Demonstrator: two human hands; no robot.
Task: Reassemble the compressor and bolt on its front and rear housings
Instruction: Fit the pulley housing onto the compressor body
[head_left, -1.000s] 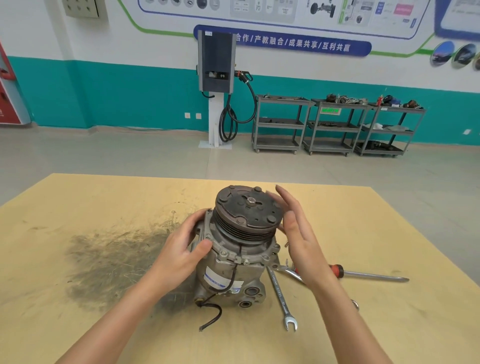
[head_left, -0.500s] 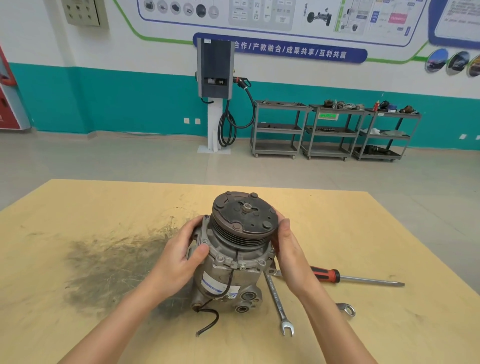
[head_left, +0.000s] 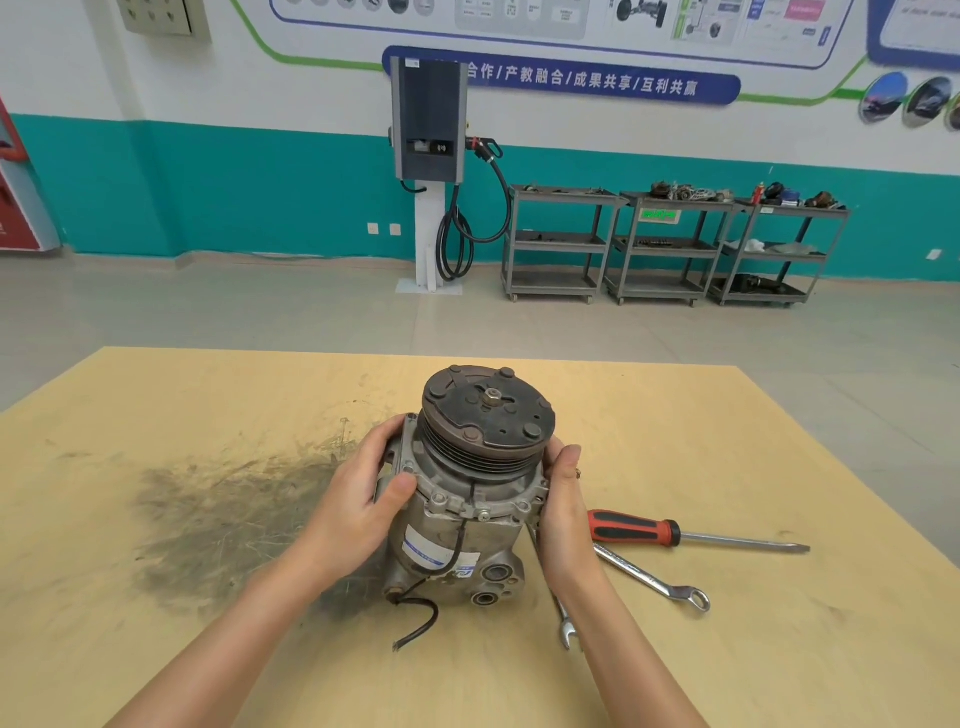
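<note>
Head cam: compressor (head_left: 462, 499) stands pulley-up on the plywood table (head_left: 727, 649), left hand (head_left: 363, 499) and right hand (head_left: 563, 504) curled round its front housing; looks heavy, rigid, oily, so hold the body

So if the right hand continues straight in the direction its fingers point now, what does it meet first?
The right hand points up and away along the side of the compressor, which it already touches. Beyond the fingertips only bare table shows, so the way looks free, though depth is hard to judge.
</note>
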